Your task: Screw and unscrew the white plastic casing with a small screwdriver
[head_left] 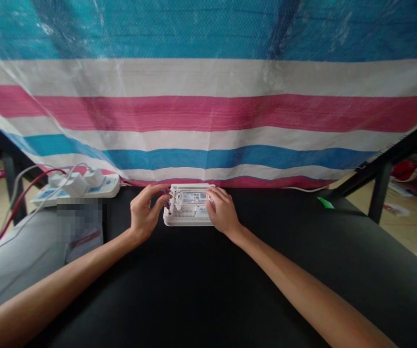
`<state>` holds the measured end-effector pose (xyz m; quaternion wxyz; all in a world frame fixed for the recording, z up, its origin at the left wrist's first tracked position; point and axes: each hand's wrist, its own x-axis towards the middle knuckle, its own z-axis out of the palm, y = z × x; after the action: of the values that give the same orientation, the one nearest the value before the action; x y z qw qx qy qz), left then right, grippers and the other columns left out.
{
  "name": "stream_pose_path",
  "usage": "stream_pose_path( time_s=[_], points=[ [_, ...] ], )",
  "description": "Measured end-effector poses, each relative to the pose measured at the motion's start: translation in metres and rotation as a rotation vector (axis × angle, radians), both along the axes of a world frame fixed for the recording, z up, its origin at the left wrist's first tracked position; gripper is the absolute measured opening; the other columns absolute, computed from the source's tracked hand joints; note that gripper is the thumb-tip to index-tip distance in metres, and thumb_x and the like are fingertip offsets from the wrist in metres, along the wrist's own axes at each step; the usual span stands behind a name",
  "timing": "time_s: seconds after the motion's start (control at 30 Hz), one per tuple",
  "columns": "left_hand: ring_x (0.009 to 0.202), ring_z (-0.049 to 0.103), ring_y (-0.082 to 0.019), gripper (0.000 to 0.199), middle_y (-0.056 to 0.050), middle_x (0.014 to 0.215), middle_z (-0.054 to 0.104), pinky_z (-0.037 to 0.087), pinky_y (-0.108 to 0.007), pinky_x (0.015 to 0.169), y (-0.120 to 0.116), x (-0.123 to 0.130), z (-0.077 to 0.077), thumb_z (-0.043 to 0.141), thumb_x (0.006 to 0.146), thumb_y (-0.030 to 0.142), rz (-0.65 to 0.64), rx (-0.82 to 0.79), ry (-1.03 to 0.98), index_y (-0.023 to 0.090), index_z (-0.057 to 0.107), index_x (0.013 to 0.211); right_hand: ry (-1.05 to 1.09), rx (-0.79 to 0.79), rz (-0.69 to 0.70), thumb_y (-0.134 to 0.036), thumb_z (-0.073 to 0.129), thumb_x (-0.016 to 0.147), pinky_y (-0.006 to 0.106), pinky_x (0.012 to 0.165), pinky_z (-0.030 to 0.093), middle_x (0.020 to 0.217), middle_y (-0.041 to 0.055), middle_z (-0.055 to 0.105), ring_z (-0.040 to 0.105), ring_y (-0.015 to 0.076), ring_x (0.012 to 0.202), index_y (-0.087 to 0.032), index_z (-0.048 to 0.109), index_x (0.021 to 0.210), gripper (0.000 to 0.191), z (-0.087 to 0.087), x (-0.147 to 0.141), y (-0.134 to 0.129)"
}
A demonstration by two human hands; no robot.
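A flat white plastic device (184, 217), which looks like a router lying underside up, rests on the black table. It has vent holes, a printed label (193, 197) in a recess and a smaller sticker near the middle. My right hand (224, 209) curls over its right end, fingers on the top face, holding it. At the device's left edge my left hand (146, 210) is closed in a pinch, thumb and forefinger close together. Between those fingertips shows a small purplish piece (166, 192), partly hidden and too small to name.
On the left stands a white power strip (112, 185) with plugs and cables. A blurred-out flat item (85, 241) lies in front of it. Striped plastic sheeting (208, 113) hangs behind the table (201, 290). A green scrap (325, 203) lies at the right.
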<state>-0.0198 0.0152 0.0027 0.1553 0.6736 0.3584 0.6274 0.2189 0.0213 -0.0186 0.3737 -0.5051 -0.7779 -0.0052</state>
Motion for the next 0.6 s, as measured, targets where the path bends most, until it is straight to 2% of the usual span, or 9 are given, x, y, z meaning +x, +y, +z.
stream_pose_path(
  time_s=[0.13,0.23,0.37,0.47,0.6],
  points=[
    [0.077,0.063,-0.014,0.022,-0.001,0.082,0.065,0.053,-0.028,0.073,0.002,0.001,0.004,0.078,0.079,0.022,0.039,0.073,0.006,0.02,0.071,0.1,0.002,0.009,0.003,-0.021,0.044,0.089,0.044,0.101,0.043,0.123,0.0131,0.066,0.055,0.028,0.12,-0.014,0.066,0.114,0.035,-0.001,0.0,0.0],
    [0.079,0.066,-0.014,0.017,-0.002,0.086,0.07,0.053,-0.028,0.074,-0.002,0.0,0.01,0.07,0.086,0.021,0.032,0.092,0.075,0.021,0.072,0.103,0.002,0.009,-0.005,-0.021,0.043,0.089,0.044,0.101,0.043,0.123,0.013,0.066,0.055,0.028,0.12,-0.014,0.066,0.114,0.035,-0.001,0.0,0.001],
    [0.082,0.069,-0.015,0.02,-0.002,0.092,0.074,0.055,-0.029,0.079,-0.004,-0.001,0.013,0.061,0.093,0.022,0.045,0.054,0.094,0.022,0.071,0.111,-0.003,-0.002,-0.01,-0.021,0.043,0.089,0.044,0.102,0.043,0.125,0.0117,0.065,0.055,0.0275,0.121,-0.016,0.066,0.115,0.035,-0.001,0.0,0.001],
    [0.08,0.067,-0.015,0.018,-0.002,0.087,0.071,0.054,-0.03,0.076,-0.001,0.0,0.009,0.072,0.085,0.024,0.05,0.051,0.028,0.021,0.071,0.103,-0.003,-0.002,-0.007,-0.021,0.043,0.089,0.044,0.102,0.043,0.124,0.0122,0.065,0.054,0.0275,0.121,-0.015,0.066,0.115,0.035,-0.001,0.0,0.001],
    [0.076,0.062,-0.014,0.02,0.0,0.081,0.065,0.052,-0.028,0.071,0.001,0.0,0.007,0.08,0.077,0.022,0.064,0.125,0.0,0.021,0.071,0.095,0.004,0.009,-0.005,-0.02,0.044,0.088,0.043,0.102,0.043,0.123,0.0127,0.066,0.055,0.0273,0.12,-0.014,0.066,0.113,0.034,-0.001,-0.001,0.0]
  ],
)
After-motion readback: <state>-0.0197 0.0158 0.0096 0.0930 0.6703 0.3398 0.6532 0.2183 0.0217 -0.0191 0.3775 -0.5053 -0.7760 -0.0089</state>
